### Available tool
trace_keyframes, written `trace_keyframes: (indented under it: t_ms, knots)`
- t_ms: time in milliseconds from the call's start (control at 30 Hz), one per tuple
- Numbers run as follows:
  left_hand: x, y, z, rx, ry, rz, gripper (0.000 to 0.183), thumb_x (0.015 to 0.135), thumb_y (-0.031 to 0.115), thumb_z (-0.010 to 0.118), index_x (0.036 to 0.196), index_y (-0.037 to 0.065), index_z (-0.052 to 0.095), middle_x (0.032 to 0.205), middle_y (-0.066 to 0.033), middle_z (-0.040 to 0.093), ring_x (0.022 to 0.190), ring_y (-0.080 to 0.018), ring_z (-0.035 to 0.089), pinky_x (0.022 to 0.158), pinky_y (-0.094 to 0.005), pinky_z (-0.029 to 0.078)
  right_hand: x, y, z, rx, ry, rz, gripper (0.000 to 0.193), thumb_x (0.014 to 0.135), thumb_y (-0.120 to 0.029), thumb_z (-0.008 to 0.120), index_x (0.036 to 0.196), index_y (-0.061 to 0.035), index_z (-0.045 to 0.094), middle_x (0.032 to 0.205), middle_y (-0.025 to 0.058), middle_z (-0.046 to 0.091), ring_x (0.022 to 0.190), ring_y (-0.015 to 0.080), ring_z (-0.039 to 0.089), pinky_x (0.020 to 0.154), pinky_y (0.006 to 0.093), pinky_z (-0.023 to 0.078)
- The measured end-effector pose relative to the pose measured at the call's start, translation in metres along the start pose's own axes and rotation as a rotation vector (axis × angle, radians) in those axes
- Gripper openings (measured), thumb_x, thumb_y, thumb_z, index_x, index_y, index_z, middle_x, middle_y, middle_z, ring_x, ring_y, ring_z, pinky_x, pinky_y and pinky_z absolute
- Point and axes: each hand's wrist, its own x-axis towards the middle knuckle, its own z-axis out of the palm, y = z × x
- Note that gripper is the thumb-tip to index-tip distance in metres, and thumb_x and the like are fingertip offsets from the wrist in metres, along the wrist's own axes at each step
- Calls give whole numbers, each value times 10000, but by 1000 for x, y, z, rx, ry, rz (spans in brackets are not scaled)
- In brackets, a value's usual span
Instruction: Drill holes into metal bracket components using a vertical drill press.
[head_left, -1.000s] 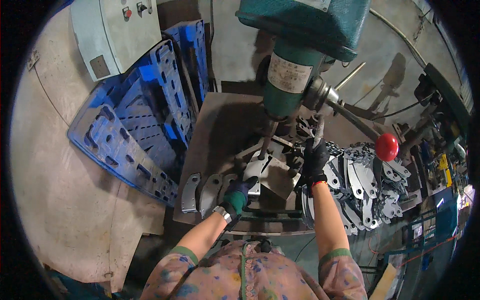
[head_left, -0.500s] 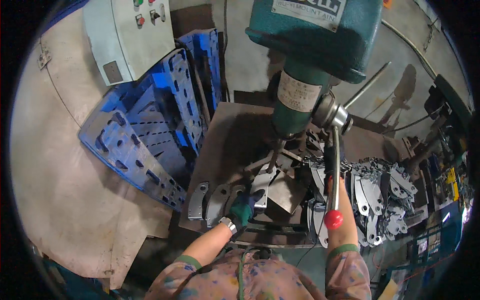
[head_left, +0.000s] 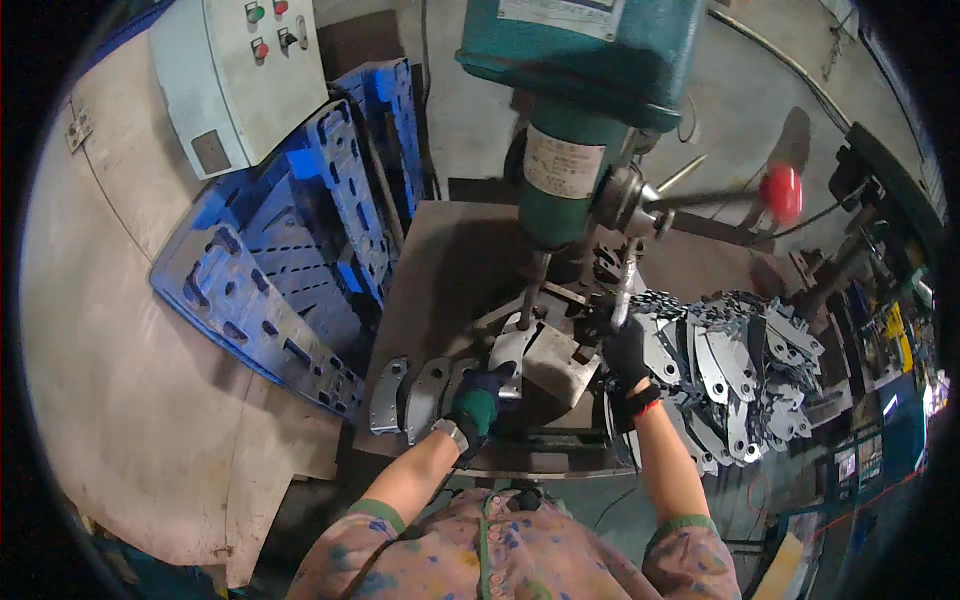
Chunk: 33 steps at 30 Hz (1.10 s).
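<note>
My left hand (head_left: 478, 398), in a dark green glove, is closed on the lower end of a curved grey metal plate (head_left: 511, 349). The plate's far end lies under the drill bit (head_left: 531, 290) of a green drill press (head_left: 568, 150); I cannot tell whether the bit is inside the metal. My dark-gloved right hand (head_left: 622, 350) is wrapped round a feed lever (head_left: 628, 285), one of the spokes on the press's hub. A square metal block (head_left: 560, 365) sits just right of the plate. Another spoke, with a red knob (head_left: 781, 194), points to the right.
Several similar plates (head_left: 388, 395) lie left of my left hand on the brown worktable (head_left: 420, 270). Right of my right hand is a big pile of plates (head_left: 735, 375), with metal chips (head_left: 735, 308) behind. Blue pallets (head_left: 255, 285) and a control box (head_left: 240, 80) stand at left.
The feed spokes have turned, and the red knob has swung from near my right forearm up to the right. My right hand has come nearer and left. My left hand stays on the plate.
</note>
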Motion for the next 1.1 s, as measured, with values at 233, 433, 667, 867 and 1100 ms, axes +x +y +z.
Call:
trace_keyframes:
  t_ms: [233, 433, 667, 867, 1100]
  knots:
    - [-22, 11, 0, 196, 78, 324, 484, 1136, 464, 599, 1260, 39, 794, 1060, -97, 818, 923, -237, 747, 858, -440, 565, -85, -210, -20, 765, -441, 151, 526, 1132, -302, 572, 1511, 62, 594, 1242, 157, 760, 1160, 269, 742, 1078, 413, 555]
    - [-19, 0, -19, 307, -41, 155, 470, 1135, 378, 615, 1495, 84, 684, 1328, -130, 770, 1130, -273, 741, 983, -430, 563, -14, -268, -45, 1432, -840, 111, 619, 1161, -547, 467, 1512, -55, 600, 1399, 207, 705, 1220, 353, 716, 1015, 470, 588]
    - [-67, -64, -157, 985, 267, 732, 408, 1080, 331, 644, 1376, 61, 721, 1244, -238, 774, 1100, -420, 740, 955, -526, 583, -16, -89, -143, -330, -75, -207, 540, 1076, -477, 662, 1378, -32, 703, 1258, 193, 756, 1152, 343, 737, 985, 470, 581]
    - [-51, -125, -284, 1257, 546, 637, 506, 938, 128, 705, 1443, 103, 708, 1375, -273, 723, 1253, -460, 698, 1094, -541, 548, -67, 101, -272, -1494, 74, -150, 413, 877, -419, 815, 1110, -99, 699, 1019, 175, 725, 974, 425, 711, 793, 577, 565]
    - [-7, -159, -313, 1348, 642, 522, 456, 1059, 188, 616, 1490, 43, 656, 1421, -254, 705, 1326, -453, 656, 1144, -517, 512, -58, 121, -269, -1506, 8, -409, 188, 875, -237, 780, 980, -121, 677, 976, 142, 694, 909, 407, 696, 746, 545, 566]
